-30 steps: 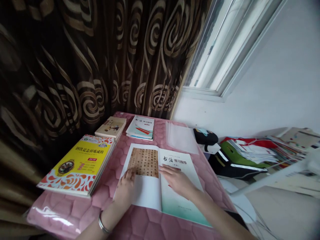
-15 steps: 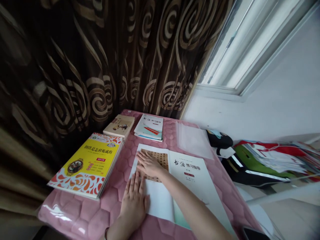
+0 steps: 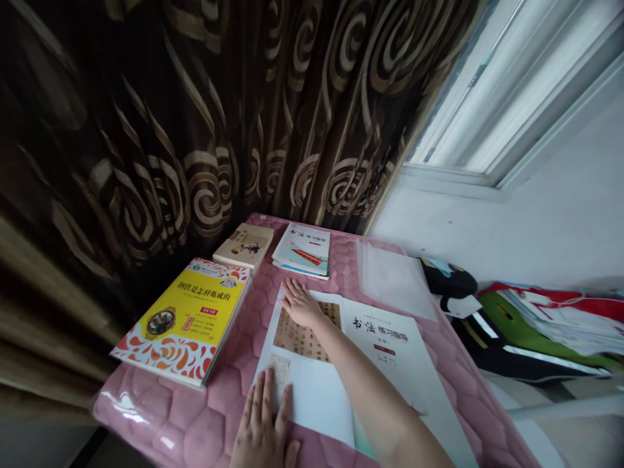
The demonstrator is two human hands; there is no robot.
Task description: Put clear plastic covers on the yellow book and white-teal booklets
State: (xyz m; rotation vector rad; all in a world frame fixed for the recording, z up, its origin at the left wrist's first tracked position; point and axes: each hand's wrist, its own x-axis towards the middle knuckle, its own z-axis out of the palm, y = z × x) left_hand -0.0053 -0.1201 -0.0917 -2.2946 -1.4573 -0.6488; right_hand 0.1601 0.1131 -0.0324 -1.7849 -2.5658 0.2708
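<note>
An open calligraphy workbook (image 3: 385,383) lies on the pink quilted table cover, its title page on the right and a page with brown script pictures on the left. My right hand (image 3: 302,305) rests flat on the upper part of the left page, fingers stretched out, partly covering the brown picture. Lower down, my left hand (image 3: 266,416) lies palm down with fingers spread over the left page's lower left edge. Neither hand grips anything. My right forearm crosses the book's fold and hides part of both pages.
A stack topped by a yellow book (image 3: 192,312) stands on the left, with a tan book (image 3: 244,246) behind it. Calligraphy booklets (image 3: 302,250) are piled at the back. A translucent sheet (image 3: 394,273) lies right of them. Bags and papers (image 3: 546,318) sit beyond the table's right edge.
My right hand has slid up toward the page's top left corner. My left hand has moved down toward its lower edge, uncovering a small script picture. The camera view has shifted slightly.
</note>
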